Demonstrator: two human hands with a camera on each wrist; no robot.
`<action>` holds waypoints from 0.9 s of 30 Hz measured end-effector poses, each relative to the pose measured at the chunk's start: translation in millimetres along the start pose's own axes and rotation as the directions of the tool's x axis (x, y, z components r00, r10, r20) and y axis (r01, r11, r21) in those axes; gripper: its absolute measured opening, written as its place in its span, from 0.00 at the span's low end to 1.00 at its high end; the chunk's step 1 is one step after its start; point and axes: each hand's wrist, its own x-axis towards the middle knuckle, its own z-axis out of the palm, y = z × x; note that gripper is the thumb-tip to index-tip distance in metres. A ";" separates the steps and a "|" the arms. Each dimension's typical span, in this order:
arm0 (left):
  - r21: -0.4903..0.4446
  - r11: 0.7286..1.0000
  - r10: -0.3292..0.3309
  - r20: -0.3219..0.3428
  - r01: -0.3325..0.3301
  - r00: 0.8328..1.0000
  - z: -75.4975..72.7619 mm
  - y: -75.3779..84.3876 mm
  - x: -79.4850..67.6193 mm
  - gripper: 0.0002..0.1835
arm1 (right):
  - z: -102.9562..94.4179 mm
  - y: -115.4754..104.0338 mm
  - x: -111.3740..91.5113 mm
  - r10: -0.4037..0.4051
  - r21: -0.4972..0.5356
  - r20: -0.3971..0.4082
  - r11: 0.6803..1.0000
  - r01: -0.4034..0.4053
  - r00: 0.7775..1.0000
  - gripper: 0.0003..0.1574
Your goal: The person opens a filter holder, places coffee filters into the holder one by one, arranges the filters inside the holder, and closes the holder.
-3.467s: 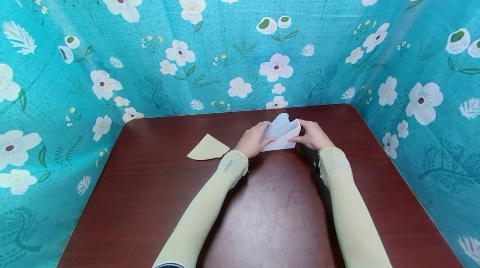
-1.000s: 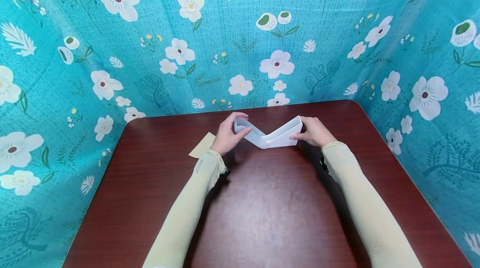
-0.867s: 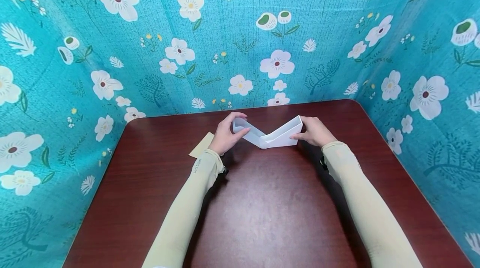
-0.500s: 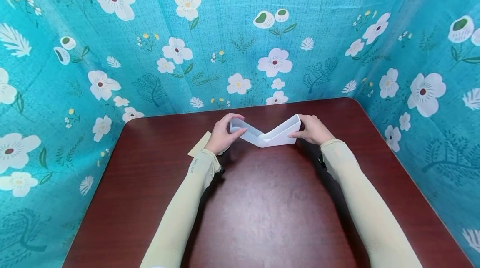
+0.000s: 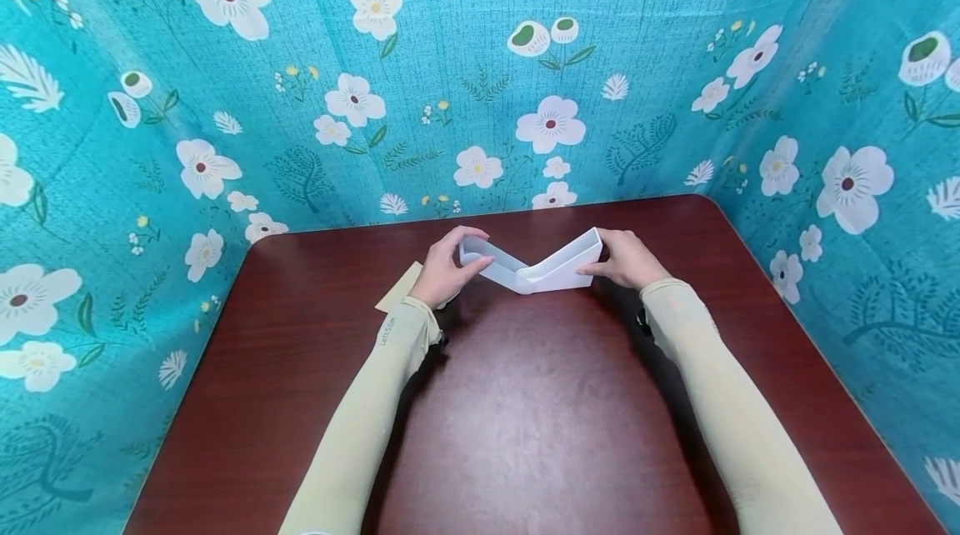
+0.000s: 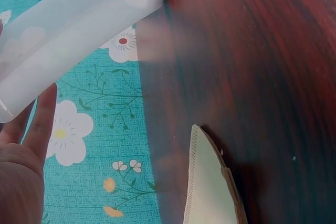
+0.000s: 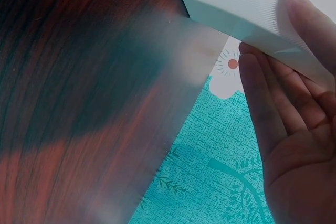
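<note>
A slim white box [image 5: 562, 275] with a translucent lid [image 5: 501, 270] lies unfolded into a wide V near the back of the table. Its two halves meet at the low middle. My left hand [image 5: 444, 266] grips the raised outer end of the lid between thumb and fingers. At the other end, my right hand [image 5: 630, 260] pinches the raised end of the box, its thumb on the near side. In the right wrist view the thumb lies on a ribbed patch of the box [image 7: 236, 11]. Pale yellow paper coffee filters [image 6: 210, 187] lie left of my left hand, partly hidden behind it.
The dark red-brown wooden table [image 5: 487, 418] ends just behind the box. A blue-green flowered cloth [image 5: 420, 135] hangs along its back and both sides.
Since 3.5 seconds ago my left hand has moved left and swung the lid away from the box. Over the last half second both hands have stayed almost still.
</note>
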 end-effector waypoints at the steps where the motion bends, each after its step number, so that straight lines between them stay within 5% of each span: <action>1: 0.001 1.000 0.000 0.002 0.000 1.000 -0.1 0.0 0.0 0.20 | -0.1 -0.5 -0.2 -0.001 0.002 0.001 1.000 0.001 1.000 0.33; 27: 0.042 0.999 0.004 0.034 -0.006 0.999 -6.7 7.2 -2.2 0.28 | 2.0 7.0 -3.6 -0.004 0.047 0.019 0.999 0.003 1.000 0.35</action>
